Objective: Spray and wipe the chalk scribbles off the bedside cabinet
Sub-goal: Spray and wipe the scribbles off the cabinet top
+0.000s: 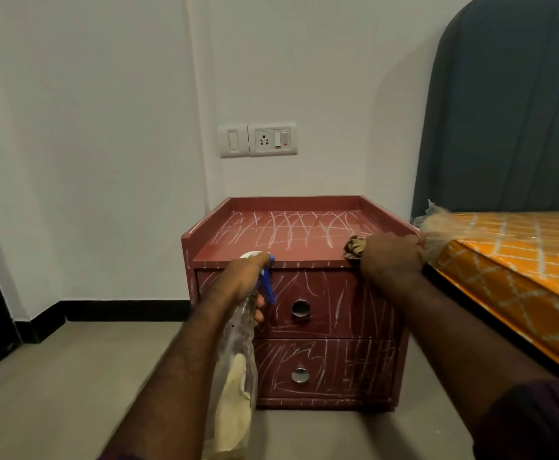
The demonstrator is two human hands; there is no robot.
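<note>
White wall with switch plate (258, 139) behind, grey floor. Red-brown bedside cabinet (334, 322) stands against the wall beside an orange mattress (520, 257). Chalk scribbles (288, 229) cover its top and both drawer fronts. Left hand (238, 282) grips the neck of a spray bottle (235, 360), held in front of the cabinet. Right hand (390, 257) clutches a bunched cloth (354, 249) on the cabinet top's front right corner.

dim even indoor light, soft shadows on wall, wide-angle bending at edges, slightly soft focus
</note>
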